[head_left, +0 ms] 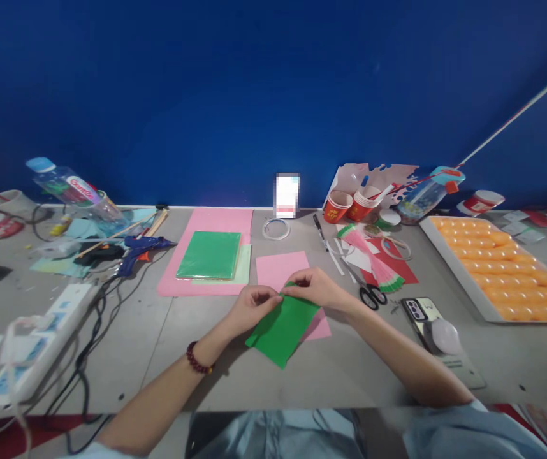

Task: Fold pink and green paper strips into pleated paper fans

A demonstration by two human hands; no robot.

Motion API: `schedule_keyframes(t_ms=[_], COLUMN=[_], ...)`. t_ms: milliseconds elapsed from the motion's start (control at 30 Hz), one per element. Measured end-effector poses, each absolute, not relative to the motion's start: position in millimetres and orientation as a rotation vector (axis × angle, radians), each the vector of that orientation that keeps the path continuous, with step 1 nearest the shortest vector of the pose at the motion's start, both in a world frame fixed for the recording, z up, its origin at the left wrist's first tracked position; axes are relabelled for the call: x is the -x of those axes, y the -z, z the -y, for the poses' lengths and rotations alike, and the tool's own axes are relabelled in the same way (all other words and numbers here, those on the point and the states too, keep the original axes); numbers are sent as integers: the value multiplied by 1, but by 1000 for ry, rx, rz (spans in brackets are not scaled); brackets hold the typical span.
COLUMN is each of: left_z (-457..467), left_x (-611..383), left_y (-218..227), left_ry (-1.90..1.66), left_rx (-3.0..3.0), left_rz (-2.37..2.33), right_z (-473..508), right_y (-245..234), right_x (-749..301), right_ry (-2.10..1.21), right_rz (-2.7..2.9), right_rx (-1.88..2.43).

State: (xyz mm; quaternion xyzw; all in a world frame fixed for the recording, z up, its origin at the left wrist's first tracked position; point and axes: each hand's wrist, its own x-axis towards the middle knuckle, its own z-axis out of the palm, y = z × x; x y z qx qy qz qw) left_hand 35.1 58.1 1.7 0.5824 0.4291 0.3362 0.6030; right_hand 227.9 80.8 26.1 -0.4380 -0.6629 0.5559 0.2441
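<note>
A sheet of green paper [280,328] is held up off the table between both hands, tilted, with one corner pointing down toward me. My left hand [252,309] pinches its far left edge between thumb and fingers. Close beside it, my right hand [312,290] grips the same far edge, fingers closed on the paper. The two thumbs almost meet. Under and behind the green sheet lies pink paper [280,268], partly hidden by the hands and the sheet. To the left, a packet of green paper [210,255] rests on a large pink sheet [173,280].
Scissors [371,296], a phone [414,310] and a tray of orange balls [503,274] lie to the right. Behind stand paper cups [338,207] and a bottle [424,197]. On the left are a glue gun [139,248], a power strip [58,331] and loose cables [85,344].
</note>
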Motion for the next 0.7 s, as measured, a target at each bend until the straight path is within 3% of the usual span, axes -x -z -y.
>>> schedule_keyframes(t_ms=[700], left_z=[-60], left_x=[-30], left_y=[5], left_ry=[-778], left_rx=[-1237], left_rz=[-956], right_z=[-77], right_y=[-24], right_x=[-223], right_ry=[-1498], right_rz=[1682], right_rx=[1248])
